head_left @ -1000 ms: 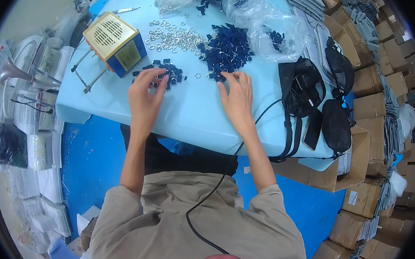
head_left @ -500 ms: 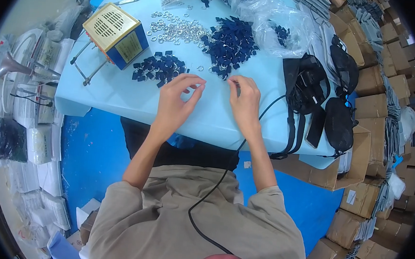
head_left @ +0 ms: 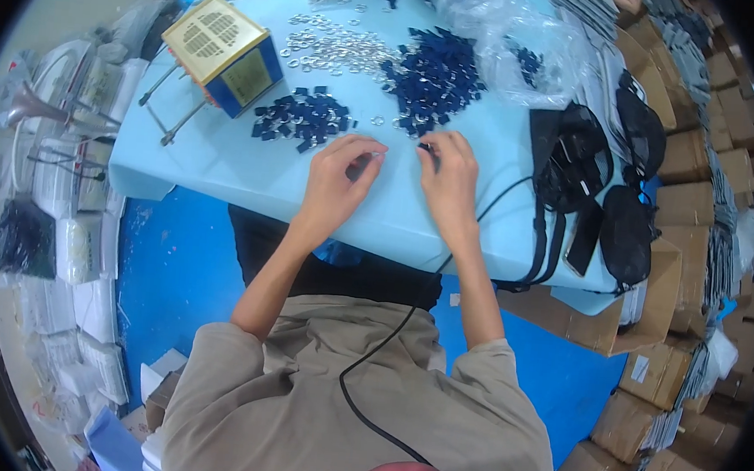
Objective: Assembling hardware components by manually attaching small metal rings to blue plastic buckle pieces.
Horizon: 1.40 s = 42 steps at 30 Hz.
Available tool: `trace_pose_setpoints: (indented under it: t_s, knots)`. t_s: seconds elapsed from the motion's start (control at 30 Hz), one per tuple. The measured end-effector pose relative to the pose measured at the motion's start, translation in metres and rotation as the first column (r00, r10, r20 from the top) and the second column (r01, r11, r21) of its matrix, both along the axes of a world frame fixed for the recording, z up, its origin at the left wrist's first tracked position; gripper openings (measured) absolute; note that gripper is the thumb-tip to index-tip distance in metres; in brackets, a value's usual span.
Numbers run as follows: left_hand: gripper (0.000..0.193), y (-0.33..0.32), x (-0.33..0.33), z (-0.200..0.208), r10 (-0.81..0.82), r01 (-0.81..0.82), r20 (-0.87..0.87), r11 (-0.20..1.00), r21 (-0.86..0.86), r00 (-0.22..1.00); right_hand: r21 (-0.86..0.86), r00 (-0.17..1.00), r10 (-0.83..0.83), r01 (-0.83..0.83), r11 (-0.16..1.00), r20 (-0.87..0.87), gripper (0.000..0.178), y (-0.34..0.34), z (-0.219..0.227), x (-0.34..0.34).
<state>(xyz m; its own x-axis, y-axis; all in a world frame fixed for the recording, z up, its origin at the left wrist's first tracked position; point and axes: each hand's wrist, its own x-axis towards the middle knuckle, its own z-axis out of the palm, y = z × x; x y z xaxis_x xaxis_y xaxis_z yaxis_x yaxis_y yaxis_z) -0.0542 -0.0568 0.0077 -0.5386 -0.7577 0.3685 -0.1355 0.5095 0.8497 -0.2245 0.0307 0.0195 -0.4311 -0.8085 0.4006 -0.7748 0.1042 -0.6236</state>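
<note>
My left hand (head_left: pixel 339 179) is pinched, thumb against forefinger, with a small pale glint like a metal ring at its tips. Opposite it, my right hand (head_left: pixel 450 179) pinches a small dark blue fabric tab (head_left: pixel 425 146), mostly covered by the fingers. The two hands are apart, above the near part of the table. Beyond the left hand lies a small pile of dark blue tabs with rings (head_left: pixel 302 116). A larger heap of dark blue tabs (head_left: pixel 435 76) is beyond the right hand. Loose metal rings (head_left: pixel 334 46) spread behind, and a single ring (head_left: pixel 377 120) lies between the piles.
A gold and blue box-shaped device (head_left: pixel 223 51) on a metal stand occupies the left of the light blue table (head_left: pixel 266 178). Clear plastic bags (head_left: pixel 533 49) lie at the back. Black pouches (head_left: pixel 574 154), a phone (head_left: pixel 583 238) and a black cable (head_left: pixel 485 210) are at right, near cardboard boxes (head_left: pixel 681 202).
The whole view has shifted slightly, so the table and piles appear a little further right. Both hands stay pinched, and their tips are slightly closer together.
</note>
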Motion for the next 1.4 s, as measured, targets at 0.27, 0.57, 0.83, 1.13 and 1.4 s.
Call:
trace_pose_setpoints:
  t_s: [0.27, 0.57, 0.83, 1.13, 1.4]
  knots:
    - [0.018, 0.022, 0.018, 0.003, -0.112, 0.185, -0.247, 0.938, 0.292, 0.962, -0.297, 0.668, 0.308, -0.134, 0.945, 0.678, 0.012, 0.024, 0.005, 0.042]
    - [0.015, 0.032, 0.037, -0.006, -0.084, 0.297, -0.374, 0.775, 0.558, 0.923, -0.286, 0.339, 0.253, 0.051, 0.957, 0.906, 0.012, 0.038, -0.001, 0.070]
    - [0.019, 0.040, 0.042, 0.002, -0.080, 0.246, -0.303, 0.789, 0.563, 0.950, -0.227, 0.262, 0.209, 0.037, 0.973, 0.942, 0.014, 0.052, 0.002, 0.075]
    - [0.018, 0.041, 0.045, 0.004, -0.090, 0.289, -0.340, 0.746, 0.600, 0.936, -0.228, 0.271, 0.216, 0.014, 0.974, 0.938, 0.014, 0.059, 0.001, 0.073]
    - [0.015, 0.043, 0.049, 0.006, -0.098, 0.258, -0.289, 0.765, 0.591, 0.952, -0.274, 0.391, 0.261, -0.023, 0.961, 0.882, 0.017, 0.059, 0.002, 0.072]
